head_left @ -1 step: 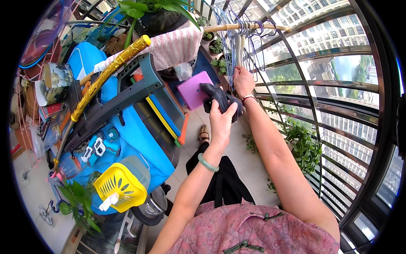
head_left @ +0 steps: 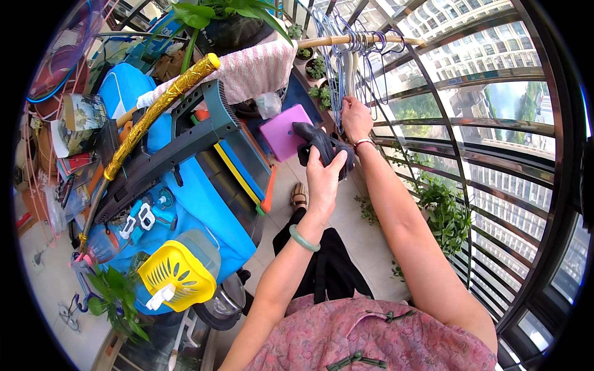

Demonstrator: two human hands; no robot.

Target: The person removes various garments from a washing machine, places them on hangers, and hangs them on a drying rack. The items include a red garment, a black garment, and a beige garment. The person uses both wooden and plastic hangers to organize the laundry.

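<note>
My left hand [head_left: 323, 179], with a green bangle at the wrist, is closed around a bunched black cloth item [head_left: 314, 140]. Its exact kind is hard to make out. Just above and to the right, my right hand [head_left: 357, 120] is closed at the lower end of a pale clothes hanger [head_left: 350, 74]. Its fingertips are partly hidden. That hanger is among several blue and white wire hangers [head_left: 334, 59] on a bamboo pole [head_left: 325, 41]. Behind the black cloth lies a flat pink-purple square [head_left: 284, 133].
A striped towel [head_left: 260, 68] drapes over the pole. At left, a gold-wrapped rod [head_left: 158, 120], a long dark plastic piece [head_left: 154, 162] and a yellow basket [head_left: 176, 272] rest around a blue cover. Metal railings [head_left: 495, 127] line the right side, with leafy plants [head_left: 442, 213] below.
</note>
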